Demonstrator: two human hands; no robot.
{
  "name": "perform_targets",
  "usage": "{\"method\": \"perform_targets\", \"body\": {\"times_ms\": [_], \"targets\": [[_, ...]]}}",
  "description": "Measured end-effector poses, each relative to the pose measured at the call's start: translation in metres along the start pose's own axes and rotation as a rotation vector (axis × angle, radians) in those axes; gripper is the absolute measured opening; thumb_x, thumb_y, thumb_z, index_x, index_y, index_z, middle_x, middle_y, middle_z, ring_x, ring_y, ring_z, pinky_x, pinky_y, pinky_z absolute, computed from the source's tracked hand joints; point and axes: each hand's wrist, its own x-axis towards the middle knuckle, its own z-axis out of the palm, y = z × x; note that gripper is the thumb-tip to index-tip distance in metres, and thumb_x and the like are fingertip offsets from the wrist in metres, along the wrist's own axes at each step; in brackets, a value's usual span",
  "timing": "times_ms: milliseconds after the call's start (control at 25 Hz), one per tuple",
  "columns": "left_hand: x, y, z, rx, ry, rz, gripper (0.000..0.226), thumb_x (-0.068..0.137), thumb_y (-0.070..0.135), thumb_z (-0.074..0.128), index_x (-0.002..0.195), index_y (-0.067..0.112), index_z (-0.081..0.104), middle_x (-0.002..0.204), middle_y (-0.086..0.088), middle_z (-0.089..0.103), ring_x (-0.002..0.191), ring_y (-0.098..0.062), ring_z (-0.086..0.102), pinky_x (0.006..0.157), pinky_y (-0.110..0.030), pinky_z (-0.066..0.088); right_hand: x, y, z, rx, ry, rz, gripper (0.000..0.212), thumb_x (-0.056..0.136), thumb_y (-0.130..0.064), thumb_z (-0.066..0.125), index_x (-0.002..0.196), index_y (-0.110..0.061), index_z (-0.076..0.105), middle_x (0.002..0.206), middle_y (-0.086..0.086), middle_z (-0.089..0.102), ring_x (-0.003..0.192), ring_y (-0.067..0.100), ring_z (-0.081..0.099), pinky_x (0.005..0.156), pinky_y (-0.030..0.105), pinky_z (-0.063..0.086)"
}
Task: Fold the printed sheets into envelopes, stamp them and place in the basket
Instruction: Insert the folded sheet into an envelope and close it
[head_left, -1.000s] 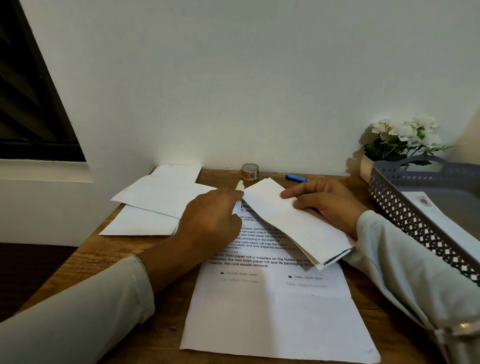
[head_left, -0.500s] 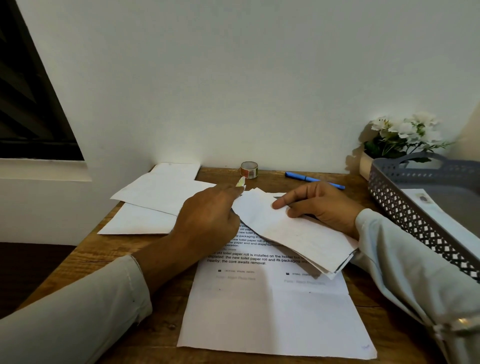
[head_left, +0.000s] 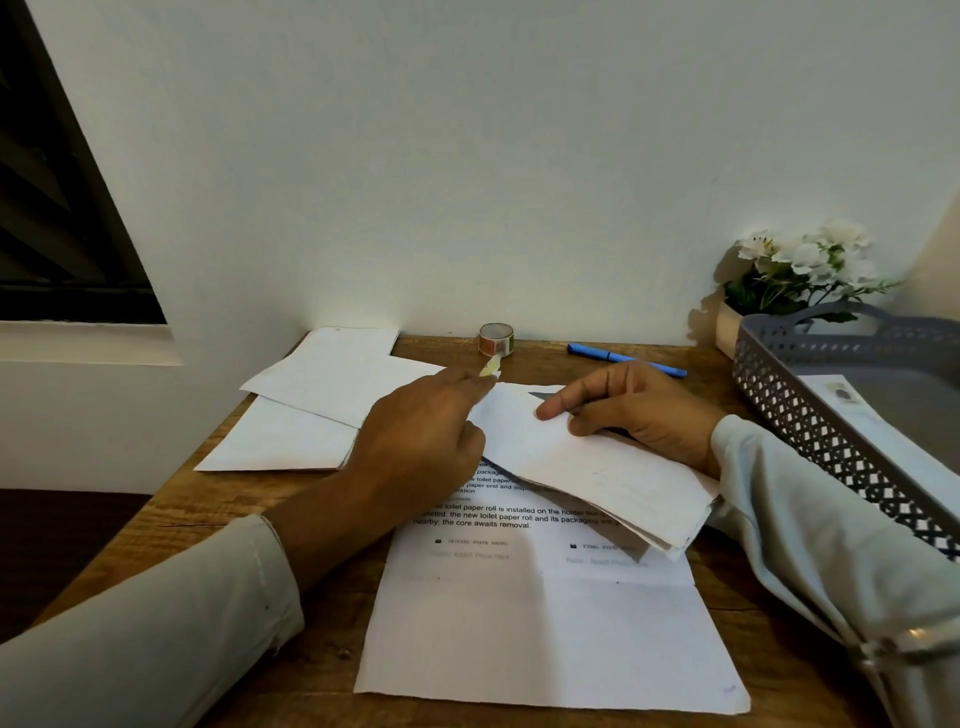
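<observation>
A white envelope (head_left: 597, 467) lies slanted across a printed sheet (head_left: 530, 623) on the wooden desk. My right hand (head_left: 639, 415) rests on the envelope's far end, with its fingers curled over the edge. At the envelope's left corner my left hand (head_left: 421, 441) pinches a small yellowish sticker (head_left: 490, 367) between its fingertips. Against the wall stands a small roll of stamp tape (head_left: 496, 339). A grey perforated basket (head_left: 810, 415) at the right holds a stamped envelope (head_left: 852, 410).
A stack of blank envelopes (head_left: 317, 405) lies at the desk's back left. A blue pen (head_left: 623, 358) lies near the wall. A pot of white flowers (head_left: 800, 275) stands behind the basket. The desk (head_left: 291, 670) ends at the left, below a window sill.
My right hand has lowered the envelope flatter onto the printed sheet and slid toward its left end. My left hand with the sticker has stayed at the envelope's corner.
</observation>
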Motion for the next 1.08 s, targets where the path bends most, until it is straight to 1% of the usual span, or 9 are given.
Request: {"method": "perform_targets", "body": {"times_ms": [120, 320, 400, 520, 680, 840, 920, 1000, 1080], "targets": [[-0.002, -0.003, 0.005, 0.002, -0.028, 0.061, 0.058, 0.092, 0.027, 0.045, 0.149, 0.026, 0.045, 0.150, 0.004, 0.050, 0.134, -0.017, 0.047, 0.110, -0.027, 0.035, -0.001, 0.000, 0.003, -0.009, -0.034, 0.002, 0.030, 0.091, 0.007, 0.060, 0.107, -0.010, 0.078, 0.113, 0.008, 0.077, 0.108, 0.027, 0.070, 0.086, 0.026, 0.058], [-0.001, 0.004, 0.006, -0.046, -0.045, 0.159, 0.049, 0.092, 0.020, 0.048, 0.140, 0.023, 0.058, 0.140, 0.002, 0.060, 0.125, -0.016, 0.054, 0.106, -0.026, 0.038, 0.002, -0.001, 0.005, -0.035, -0.050, -0.007, 0.031, 0.093, 0.007, 0.059, 0.113, -0.008, 0.076, 0.117, 0.005, 0.075, 0.109, 0.021, 0.070, 0.082, 0.020, 0.057], [-0.002, 0.006, 0.004, -0.031, -0.034, 0.155, 0.045, 0.092, 0.019, 0.049, 0.135, 0.020, 0.063, 0.135, 0.000, 0.064, 0.121, -0.018, 0.057, 0.103, -0.028, 0.041, 0.003, 0.000, 0.007, 0.008, -0.036, -0.005, 0.032, 0.092, 0.007, 0.061, 0.116, -0.009, 0.074, 0.117, 0.006, 0.075, 0.113, 0.024, 0.069, 0.090, 0.026, 0.057], [-0.001, 0.002, -0.002, 0.009, 0.037, 0.079, 0.046, 0.091, 0.021, 0.047, 0.134, 0.019, 0.063, 0.134, -0.002, 0.065, 0.120, -0.022, 0.059, 0.103, -0.034, 0.044, 0.002, 0.002, 0.005, 0.076, 0.002, 0.054, 0.033, 0.088, 0.002, 0.069, 0.115, -0.016, 0.074, 0.097, 0.011, 0.076, 0.095, 0.032, 0.070, 0.089, 0.044, 0.055], [0.001, -0.003, -0.006, 0.033, 0.047, -0.024, 0.046, 0.095, 0.022, 0.051, 0.141, 0.023, 0.056, 0.141, 0.001, 0.059, 0.126, -0.020, 0.054, 0.107, -0.038, 0.044, 0.004, 0.003, 0.005, 0.063, 0.046, 0.060, 0.042, 0.074, 0.000, 0.074, 0.111, -0.019, 0.072, 0.082, 0.005, 0.074, 0.082, 0.034, 0.068, 0.078, 0.043, 0.053], [-0.008, 0.012, -0.006, 0.026, 0.042, 0.128, 0.048, 0.089, 0.023, 0.049, 0.136, 0.019, 0.061, 0.132, -0.002, 0.065, 0.114, -0.023, 0.060, 0.094, -0.040, 0.053, 0.004, 0.001, 0.016, 0.105, 0.150, -0.032, 0.044, 0.072, 0.004, 0.076, 0.112, -0.013, 0.068, 0.076, 0.005, 0.071, 0.068, 0.029, 0.065, 0.063, 0.034, 0.051], [-0.010, 0.020, -0.005, 0.017, 0.034, 0.174, 0.048, 0.088, 0.022, 0.051, 0.135, 0.019, 0.062, 0.130, -0.003, 0.066, 0.112, -0.024, 0.061, 0.091, -0.040, 0.055, 0.003, -0.003, 0.022, 0.100, 0.193, -0.063, 0.042, 0.079, 0.007, 0.075, 0.116, -0.010, 0.065, 0.077, 0.009, 0.070, 0.056, 0.023, 0.062, 0.047, 0.026, 0.047], [-0.010, 0.019, -0.003, 0.007, 0.062, 0.174, 0.048, 0.089, 0.022, 0.053, 0.136, 0.019, 0.061, 0.134, -0.003, 0.064, 0.118, -0.023, 0.060, 0.097, -0.040, 0.053, 0.000, -0.005, 0.026, 0.130, 0.224, -0.068, 0.036, 0.084, 0.006, 0.072, 0.116, -0.009, 0.063, 0.077, 0.012, 0.068, 0.046, 0.019, 0.057, 0.035, 0.020, 0.038], [-0.008, 0.010, -0.002, -0.008, 0.098, 0.095, 0.048, 0.090, 0.023, 0.055, 0.139, 0.021, 0.058, 0.139, -0.001, 0.061, 0.125, -0.021, 0.057, 0.107, -0.035, 0.044, -0.003, -0.006, 0.028, 0.183, 0.225, -0.053, 0.032, 0.086, 0.003, 0.069, 0.116, -0.009, 0.062, 0.072, 0.012, 0.065, 0.042, 0.022, 0.050, 0.033, 0.020, 0.033]]}}
